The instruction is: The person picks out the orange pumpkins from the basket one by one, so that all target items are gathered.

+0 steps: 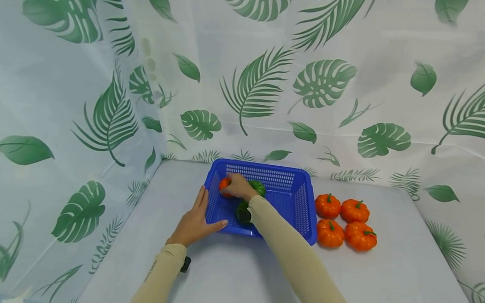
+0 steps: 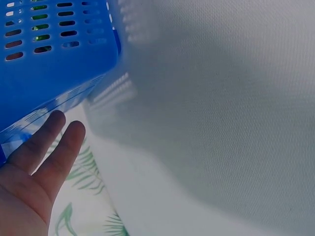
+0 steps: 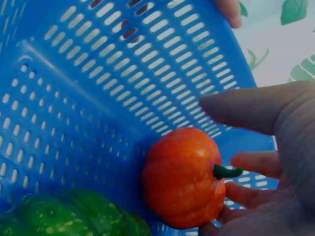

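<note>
A blue plastic basket (image 1: 300,207) with slotted walls stands on the table. Inside its left end sits a small orange pumpkin (image 3: 182,177) with a green stem. My right hand (image 1: 241,186) reaches over it, fingers along its stem side and thumb raised apart from it, as the right wrist view shows. A speckled green pumpkin (image 3: 69,216) lies close by in the basket, and a darker green one (image 1: 243,212) is near the front wall, partly behind my sleeve. My left hand (image 1: 192,225) is at the basket's front left corner, fingers straight along the left side, thumb by the front rim.
Right of the basket, several orange pumpkins (image 1: 330,233) stand grouped on the white tabletop (image 1: 238,276). Leaf-patterned white sheeting (image 1: 267,139) rises behind the table and along its left side. A small black object (image 1: 185,264) shows at my left wrist.
</note>
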Tool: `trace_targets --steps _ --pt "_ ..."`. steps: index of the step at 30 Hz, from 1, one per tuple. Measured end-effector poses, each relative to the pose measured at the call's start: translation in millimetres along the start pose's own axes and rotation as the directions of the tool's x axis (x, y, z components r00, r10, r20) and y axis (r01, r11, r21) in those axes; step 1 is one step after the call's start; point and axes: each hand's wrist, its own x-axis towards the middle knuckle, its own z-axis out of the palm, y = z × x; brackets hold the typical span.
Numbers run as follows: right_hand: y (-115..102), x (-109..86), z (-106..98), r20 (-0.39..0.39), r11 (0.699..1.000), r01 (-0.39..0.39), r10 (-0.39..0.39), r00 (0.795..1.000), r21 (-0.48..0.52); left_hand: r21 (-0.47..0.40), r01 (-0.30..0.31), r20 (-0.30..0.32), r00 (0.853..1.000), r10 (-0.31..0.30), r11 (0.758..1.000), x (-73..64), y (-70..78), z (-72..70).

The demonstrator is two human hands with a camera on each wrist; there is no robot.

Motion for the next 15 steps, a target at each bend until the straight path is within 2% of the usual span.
trace_targets --steps 6,15 --pt "-0.4 4.3 3.1 0.005 0.984 0.044 -0.044 0.999 -0.171 0.001 -0.010 -0.003 1.000 0.010 1.000 -0.2 0.6 -0.4" --pt "5.0 4.9 5.0 0.018 0.930 0.066 -0.064 0.998 -0.362 0.005 -0.011 -0.005 1.000 0.011 1.000 -0.7 0.4 -0.9"
